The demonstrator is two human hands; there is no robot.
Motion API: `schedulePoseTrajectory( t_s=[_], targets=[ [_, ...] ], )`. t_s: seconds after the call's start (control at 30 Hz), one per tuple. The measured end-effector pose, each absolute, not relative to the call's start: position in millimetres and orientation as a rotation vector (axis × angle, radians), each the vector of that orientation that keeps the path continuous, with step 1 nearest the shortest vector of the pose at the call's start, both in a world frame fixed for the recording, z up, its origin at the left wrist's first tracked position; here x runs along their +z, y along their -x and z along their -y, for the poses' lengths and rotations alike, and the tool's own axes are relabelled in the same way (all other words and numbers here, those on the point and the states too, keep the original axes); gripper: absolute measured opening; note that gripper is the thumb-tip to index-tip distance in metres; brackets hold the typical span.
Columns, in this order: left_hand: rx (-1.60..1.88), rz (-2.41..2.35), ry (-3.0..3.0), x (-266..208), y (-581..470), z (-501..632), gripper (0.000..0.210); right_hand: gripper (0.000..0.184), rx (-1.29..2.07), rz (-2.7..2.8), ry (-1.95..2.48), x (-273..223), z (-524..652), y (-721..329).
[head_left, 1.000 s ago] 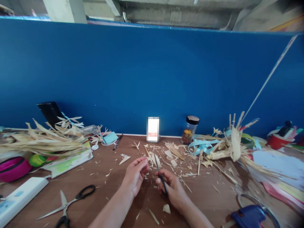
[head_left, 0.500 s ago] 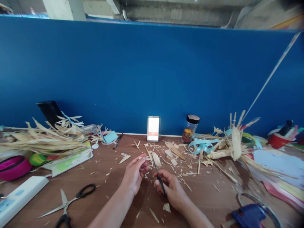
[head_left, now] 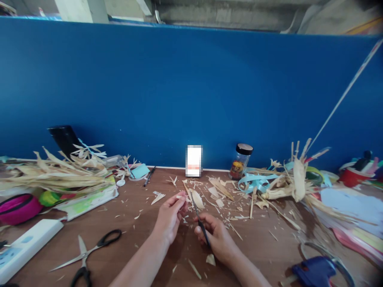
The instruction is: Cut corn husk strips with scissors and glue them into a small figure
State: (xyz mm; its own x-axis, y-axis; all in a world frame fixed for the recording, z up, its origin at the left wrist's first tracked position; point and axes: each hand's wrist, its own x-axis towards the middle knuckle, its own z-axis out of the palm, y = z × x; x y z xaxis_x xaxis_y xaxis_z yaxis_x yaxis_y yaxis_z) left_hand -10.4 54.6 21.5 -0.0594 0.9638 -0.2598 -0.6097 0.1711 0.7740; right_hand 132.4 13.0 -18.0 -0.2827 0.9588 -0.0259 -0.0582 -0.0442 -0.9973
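Observation:
My left hand (head_left: 171, 217) is closed in a pinch, with thumb and forefinger on a small pale piece of corn husk (head_left: 181, 197). In my right hand (head_left: 216, 236) is a pair of scissors (head_left: 202, 231) with dark handles, fingers wrapped round them. Their narrow blades point up and away, a little right of the left fingertips and apart from them. Just beyond the blades lies a broad, pale husk piece (head_left: 197, 199). Thin scraps of husk are scattered around both hands on the brown table (head_left: 140, 251).
Large open scissors (head_left: 84, 255) lie at left near a white power strip (head_left: 30, 247). Dried husks (head_left: 66, 175) pile up behind. At right are a blue glue gun (head_left: 314, 271), a jar (head_left: 239, 161), blue ribbon (head_left: 257, 183) and a red cup (head_left: 354, 176). A blue partition (head_left: 179, 87) closes the back.
The pale piece between my left fingertips shows more plainly now, and the left hand has shifted very slightly. My right hand with the scissors stays almost still.

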Motion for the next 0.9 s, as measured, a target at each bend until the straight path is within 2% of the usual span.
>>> schedulePoseTrajectory(
  t_s=[0.33,0.9],
  targets=[
    [1.389,-0.902,-0.476,21.0,11.7,-54.3,0.030,0.029,1.410,1.419,1.096,-15.4,-11.4,-132.0],
    [1.436,-0.897,-0.472,23.9,10.7,-56.9,0.022,0.034,1.497,1.434,1.040,-9.0,-8.5,-134.2]
  ],
)
